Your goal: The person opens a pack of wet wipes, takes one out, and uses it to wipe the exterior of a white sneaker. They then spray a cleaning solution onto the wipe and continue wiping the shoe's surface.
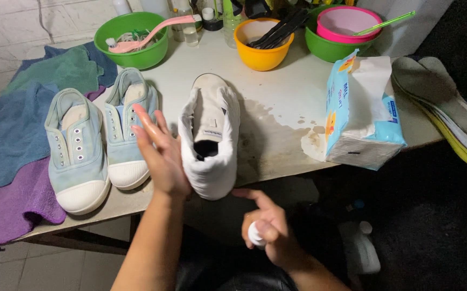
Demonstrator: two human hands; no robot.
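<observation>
The tissue-wrapped white shoe (210,137) stands heel-near, toe-far on the tabletop (276,108), left hand (161,153) flat and open against its side, right hand's (268,229) grip closed around a small white bottle (255,235) just below its heel.

— What does the person wear on the arms?
— Nothing: both forearms are bare, no sleeves showing near the white shoe (210,137).
— Any rings or a watch?
— None on the left hand (161,153) or the right hand (268,229). Fingernails are short and unpainted.
— Clothing lower down?
— Only something dark below the shoe, too dim to tell.
</observation>
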